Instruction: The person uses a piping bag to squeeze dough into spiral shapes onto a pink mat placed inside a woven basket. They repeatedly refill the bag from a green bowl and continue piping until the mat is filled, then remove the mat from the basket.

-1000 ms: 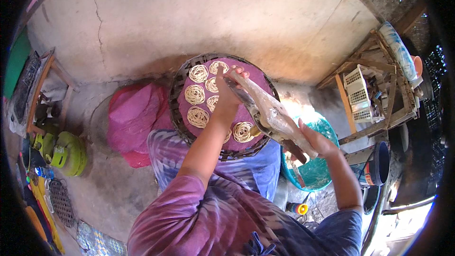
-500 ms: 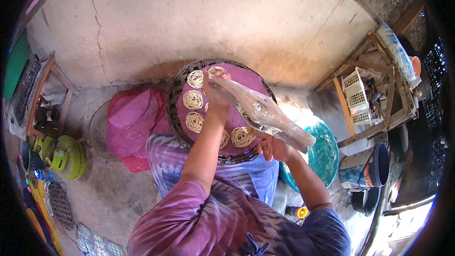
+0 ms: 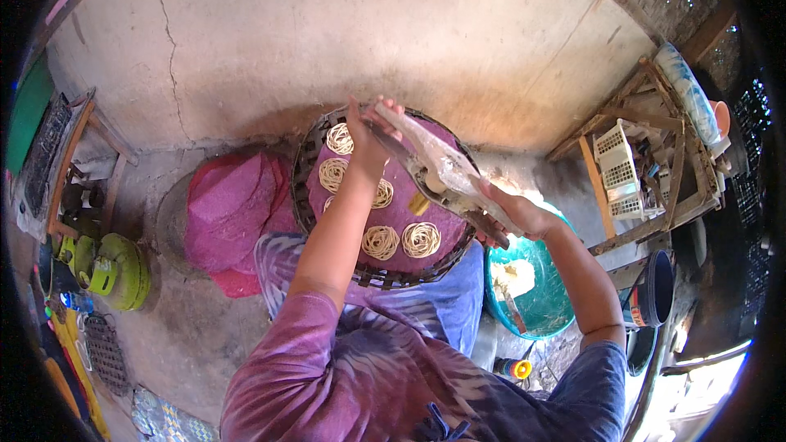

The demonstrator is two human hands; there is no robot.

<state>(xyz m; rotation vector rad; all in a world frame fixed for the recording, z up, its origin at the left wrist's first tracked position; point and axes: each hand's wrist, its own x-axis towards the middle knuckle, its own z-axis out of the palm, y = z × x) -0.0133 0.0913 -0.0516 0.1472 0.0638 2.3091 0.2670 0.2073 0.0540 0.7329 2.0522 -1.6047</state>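
Note:
My left hand [image 3: 372,129] is closed around the far left end of a long two-armed hand press [image 3: 446,162], dusty and pale on top. My right hand [image 3: 524,214] wraps its near right end. A short brass-coloured cylinder [image 3: 418,203] sticks out under the press, above a round woven tray [image 3: 301,188]. On the tray's purple liner [image 3: 401,217] lie several coiled nests of pale noodle-like strands, among them a front right nest [image 3: 421,239] and a front left nest [image 3: 380,243]. My left forearm partly covers one nest.
A green basin [image 3: 553,303] with pale dough [image 3: 514,277] and a flat blade-like tool [image 3: 515,314] stands right of my knees. Purple sheets [image 3: 229,205] are piled at left, near a green gas cylinder [image 3: 123,270]. A wooden rack [image 3: 679,164] and a bucket [image 3: 655,286] are at right.
My right hand has moved up and right, from below the press to gripping its near end. The press has tilted, showing the brass cylinder. The dough in the basin has come into sight.

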